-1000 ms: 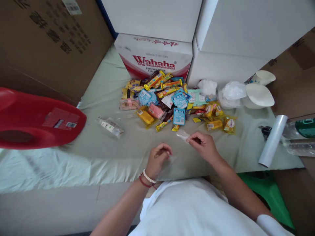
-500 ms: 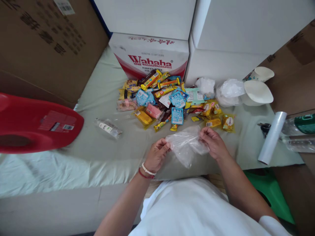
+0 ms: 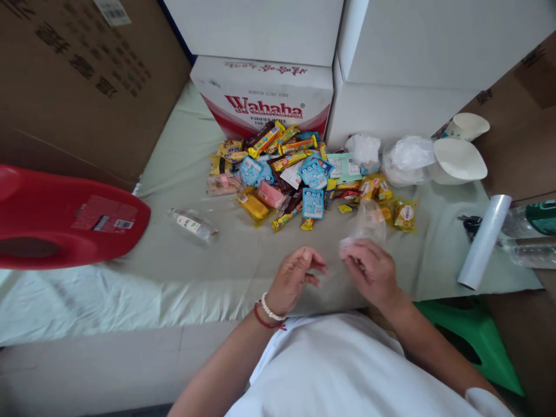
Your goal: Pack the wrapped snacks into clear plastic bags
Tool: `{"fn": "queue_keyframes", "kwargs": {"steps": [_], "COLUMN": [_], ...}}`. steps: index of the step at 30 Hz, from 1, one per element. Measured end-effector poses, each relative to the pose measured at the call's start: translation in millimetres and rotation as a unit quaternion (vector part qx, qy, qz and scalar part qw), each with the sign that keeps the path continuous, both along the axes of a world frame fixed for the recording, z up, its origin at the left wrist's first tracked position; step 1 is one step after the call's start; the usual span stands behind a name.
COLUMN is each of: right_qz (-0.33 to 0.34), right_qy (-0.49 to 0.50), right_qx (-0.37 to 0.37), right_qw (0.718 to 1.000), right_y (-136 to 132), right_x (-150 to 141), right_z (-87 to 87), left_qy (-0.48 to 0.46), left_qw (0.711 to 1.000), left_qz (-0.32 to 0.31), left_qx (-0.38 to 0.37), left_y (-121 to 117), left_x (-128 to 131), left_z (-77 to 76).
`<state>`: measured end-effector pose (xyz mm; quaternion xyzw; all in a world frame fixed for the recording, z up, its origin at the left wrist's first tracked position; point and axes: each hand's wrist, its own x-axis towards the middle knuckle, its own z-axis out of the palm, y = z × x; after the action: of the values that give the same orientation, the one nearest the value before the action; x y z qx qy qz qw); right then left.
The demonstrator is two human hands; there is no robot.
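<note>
Presently | clear bag [image 3: 372,221]: pinched by right fingers [image 3: 358,250], extending beyond | left fingers [image 3: 318,260]: parted

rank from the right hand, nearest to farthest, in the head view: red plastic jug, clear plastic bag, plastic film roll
1. Clear plastic bag: held by the right hand.
2. Plastic film roll: on its right.
3. Red plastic jug: far left.

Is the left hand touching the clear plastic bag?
Apart: the head view shows tablecloth between the left hand and the clear plastic bag in the right hand.
</note>
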<state>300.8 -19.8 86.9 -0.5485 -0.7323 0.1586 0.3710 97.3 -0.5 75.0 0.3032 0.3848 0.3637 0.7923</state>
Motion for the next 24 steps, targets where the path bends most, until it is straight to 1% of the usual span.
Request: {"fn": "queue_keyframes", "kwargs": {"steps": [2, 4, 5, 6, 7, 8, 9, 10, 11, 12, 13, 14, 16, 18, 20, 21, 22, 23, 24], "right_qz": [0.06, 0.091, 0.096, 0.086, 0.055, 0.001, -0.069, -0.137, -0.185, -0.202, -0.19, -0.163, -0.125, -0.136, -0.15, -0.149, -0.143, -0.136, -0.127], "right_qy": [-0.021, -0.006, 0.015, 0.043, 0.075, 0.104, 0.131, 0.156, 0.182, 0.211, 0.24, 0.265, 0.296, 0.306, 0.317, 0.322, 0.325, 0.326, 0.323], "right_qx": [-0.014, -0.047, -0.066, -0.083, -0.093, -0.097, -0.101, -0.111, -0.134, -0.171, -0.218, -0.262, -0.307, -0.325, -0.361, -0.382, -0.398, -0.403, -0.401], "right_qw": [0.998, 0.995, 0.993, 0.992, 0.991, 0.99, 0.984, 0.972, 0.956, 0.941, 0.927, 0.914, 0.896, 0.885, 0.864, 0.853, 0.846, 0.844, 0.848], "right_y": [-5, -9, -9, -9, -9, -7, -4, 0, 5, 11, 16, 22, 31, 38, 43, 46, 48, 50, 53], "right_x": [-12, -19, -19, -18, -15, -12, -8, -4, 0, 3, 6, 10, 18, 30, 43, 48, 53, 55, 56], "right_z": [-1.5, -7.3, -10.5, -13.7, -16.6, -19.5, -22.4, -25.3, -28.3, -31.2, -33.7, -35.7, -37.2, -35.5, -31.9, -29.9, -28.2, -26.8, -25.6], "left_qy": [-0.014, 0.012, 0.03, 0.047, 0.058, 0.063, 0.062, 0.058, 0.053, 0.049, 0.048, 0.054, 0.089, 0.144, 0.209, 0.253, 0.312, 0.381, 0.449], "left_qw": [0.999, 0.996, 0.993, 0.989, 0.987, 0.986, 0.987, 0.989, 0.991, 0.992, 0.992, 0.991, 0.984, 0.975, 0.966, 0.957, 0.937, 0.904, 0.855], "left_qz": [0.036, 0.09, 0.115, 0.137, 0.149, 0.152, 0.145, 0.134, 0.122, 0.113, 0.112, 0.119, 0.15, 0.169, 0.146, 0.13, 0.127, 0.14, 0.165], "left_qx": [-0.011, -0.005, 0.002, 0.007, 0.009, 0.008, 0.009, 0.012, 0.017, 0.023, 0.027, 0.029, 0.027, 0.033, 0.05, 0.063, 0.092, 0.136, 0.2], "left_y": [-4, -3, -2, -1, -1, 0, 0, -1, -1, -1, -1, 1, 7, 17, 28, 33, 36, 37, 37], "left_x": [19, 33, 36, 38, 37, 36, 34, 32, 30, 29, 27, 24, 14, -4, -28, -40, -51, -60, -66], "left_z": [-1.9, -10.3, -15.5, -20.6, -25.0, -28.3, -30.4, -31.4, -31.6, -31.3, -31.0, -31.0, -32.7, -37.1, -43.0, -45.5, -47.2, -47.7, -46.9]}}
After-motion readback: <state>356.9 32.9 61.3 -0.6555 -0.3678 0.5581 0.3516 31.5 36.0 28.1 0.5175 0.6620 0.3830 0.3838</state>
